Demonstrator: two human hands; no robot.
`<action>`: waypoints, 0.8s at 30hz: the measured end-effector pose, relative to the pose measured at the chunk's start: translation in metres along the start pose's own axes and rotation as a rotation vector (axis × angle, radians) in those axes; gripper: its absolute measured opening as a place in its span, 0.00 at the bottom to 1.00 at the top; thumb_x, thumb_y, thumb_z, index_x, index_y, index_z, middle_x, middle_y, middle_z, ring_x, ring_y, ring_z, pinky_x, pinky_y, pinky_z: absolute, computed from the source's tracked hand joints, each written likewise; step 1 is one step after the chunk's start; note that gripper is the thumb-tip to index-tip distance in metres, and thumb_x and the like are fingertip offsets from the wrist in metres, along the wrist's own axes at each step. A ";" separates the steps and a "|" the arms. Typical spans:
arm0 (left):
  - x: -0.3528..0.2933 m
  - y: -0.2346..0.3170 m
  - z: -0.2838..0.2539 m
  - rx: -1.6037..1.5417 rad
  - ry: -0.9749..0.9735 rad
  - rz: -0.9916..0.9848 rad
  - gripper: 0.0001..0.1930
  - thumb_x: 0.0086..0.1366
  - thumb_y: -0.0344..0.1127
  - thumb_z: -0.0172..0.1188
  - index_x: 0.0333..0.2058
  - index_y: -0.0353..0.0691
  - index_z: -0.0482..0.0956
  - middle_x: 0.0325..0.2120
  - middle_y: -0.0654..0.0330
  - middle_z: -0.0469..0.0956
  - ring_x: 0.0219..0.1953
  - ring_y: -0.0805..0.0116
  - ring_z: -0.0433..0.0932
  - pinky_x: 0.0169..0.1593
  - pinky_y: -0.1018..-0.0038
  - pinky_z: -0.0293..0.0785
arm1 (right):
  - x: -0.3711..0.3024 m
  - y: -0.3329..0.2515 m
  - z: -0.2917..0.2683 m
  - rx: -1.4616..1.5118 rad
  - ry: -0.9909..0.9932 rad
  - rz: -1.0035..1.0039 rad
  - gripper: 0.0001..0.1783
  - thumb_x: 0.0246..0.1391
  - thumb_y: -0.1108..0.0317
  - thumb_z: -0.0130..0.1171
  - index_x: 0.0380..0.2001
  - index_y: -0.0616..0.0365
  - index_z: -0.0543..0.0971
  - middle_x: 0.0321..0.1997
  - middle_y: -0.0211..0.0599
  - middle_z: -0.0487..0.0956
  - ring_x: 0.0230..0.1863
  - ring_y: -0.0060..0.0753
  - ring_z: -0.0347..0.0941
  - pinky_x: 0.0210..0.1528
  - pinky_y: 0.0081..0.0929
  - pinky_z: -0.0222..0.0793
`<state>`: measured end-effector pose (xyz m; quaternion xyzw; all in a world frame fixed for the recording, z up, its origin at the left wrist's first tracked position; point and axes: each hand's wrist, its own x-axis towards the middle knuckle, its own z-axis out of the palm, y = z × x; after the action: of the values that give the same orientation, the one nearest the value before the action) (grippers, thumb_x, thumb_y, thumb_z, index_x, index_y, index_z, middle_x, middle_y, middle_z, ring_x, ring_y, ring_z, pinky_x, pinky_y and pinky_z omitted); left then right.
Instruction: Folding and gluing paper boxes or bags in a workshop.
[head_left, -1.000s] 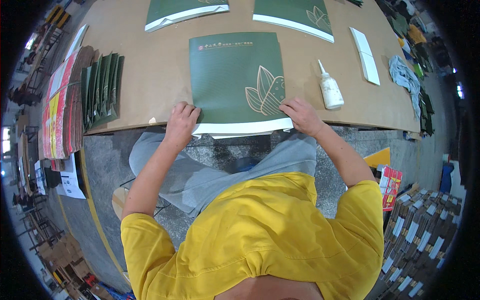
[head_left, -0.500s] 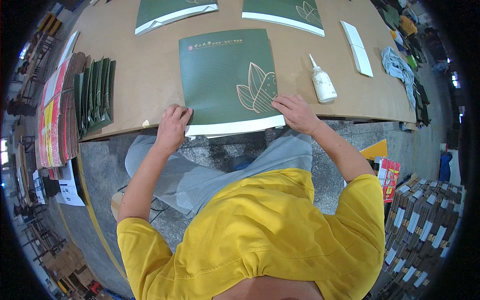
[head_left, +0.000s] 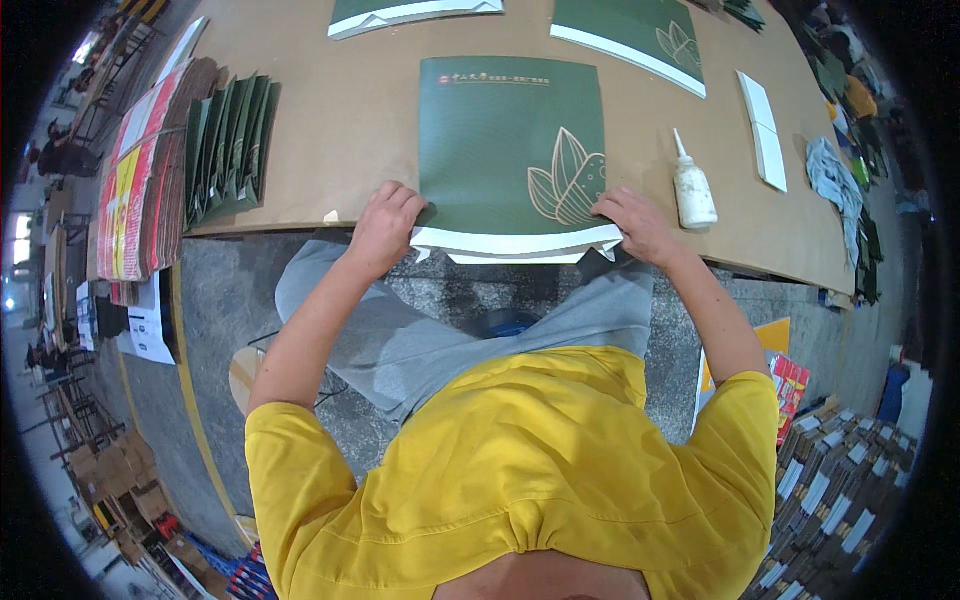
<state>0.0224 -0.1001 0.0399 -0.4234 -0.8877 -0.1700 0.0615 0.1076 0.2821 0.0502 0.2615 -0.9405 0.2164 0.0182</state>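
A dark green paper bag (head_left: 490, 150) with a gold leaf print lies flat near the table's front edge. Its white lower border (head_left: 516, 245) juts over that edge, bent up, with loose corner flaps at both ends. My left hand (head_left: 388, 228) grips the bag's lower left corner with curled fingers. At the lower right corner, my right hand (head_left: 638, 226) pinches the border where it meets the green panel. Both thumbs are largely hidden under or behind the paper.
Right of the bag stands a white squeeze bottle (head_left: 694, 190); beyond it are a folded white strip (head_left: 764, 130) and a pale blue rag (head_left: 835, 178). Folded green bags (head_left: 232, 150) and a red-wrapped bundle (head_left: 135, 190) stand left. Two more green bags (head_left: 630, 35) lie at the back.
The view has shifted, so the table things sit further right. The bag's white border, flatter before, now bends, and its corner flaps stick out below. Both hands stay at the lower corners.
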 end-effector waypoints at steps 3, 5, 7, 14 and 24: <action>0.001 -0.001 -0.002 0.016 -0.016 0.006 0.14 0.45 0.28 0.59 0.34 0.37 0.76 0.33 0.58 0.75 0.42 0.56 0.70 0.46 0.66 0.68 | 0.003 0.006 0.002 0.050 -0.024 0.019 0.12 0.40 0.77 0.55 0.34 0.58 0.75 0.37 0.40 0.74 0.41 0.46 0.69 0.42 0.35 0.67; 0.002 -0.001 -0.004 -0.020 -0.034 -0.033 0.12 0.45 0.26 0.58 0.33 0.38 0.77 0.33 0.58 0.74 0.41 0.57 0.69 0.46 0.66 0.67 | 0.008 0.007 0.000 0.091 -0.036 0.024 0.12 0.40 0.76 0.55 0.33 0.58 0.75 0.36 0.39 0.74 0.41 0.45 0.70 0.41 0.34 0.67; 0.004 -0.004 -0.004 -0.057 -0.053 -0.070 0.12 0.46 0.25 0.57 0.32 0.38 0.78 0.32 0.57 0.74 0.41 0.57 0.69 0.47 0.65 0.67 | 0.010 0.009 -0.001 0.132 -0.047 0.033 0.11 0.40 0.75 0.56 0.32 0.58 0.75 0.35 0.39 0.74 0.40 0.45 0.70 0.41 0.33 0.67; 0.005 -0.014 0.004 -0.098 -0.028 -0.018 0.09 0.45 0.25 0.57 0.29 0.39 0.79 0.29 0.59 0.75 0.39 0.60 0.70 0.46 0.66 0.68 | 0.012 0.013 -0.001 0.219 -0.049 0.098 0.10 0.41 0.73 0.57 0.32 0.58 0.76 0.33 0.38 0.75 0.39 0.43 0.71 0.41 0.32 0.67; 0.008 -0.012 0.004 -0.119 -0.036 -0.165 0.09 0.45 0.25 0.57 0.29 0.37 0.79 0.27 0.56 0.75 0.37 0.55 0.70 0.42 0.65 0.69 | 0.015 0.008 -0.004 0.420 -0.086 0.356 0.15 0.44 0.82 0.47 0.36 0.60 0.77 0.31 0.37 0.76 0.35 0.38 0.73 0.39 0.32 0.68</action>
<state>0.0079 -0.1002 0.0353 -0.3546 -0.9089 -0.2193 0.0058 0.0899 0.2831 0.0531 0.0991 -0.9061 0.3950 -0.1146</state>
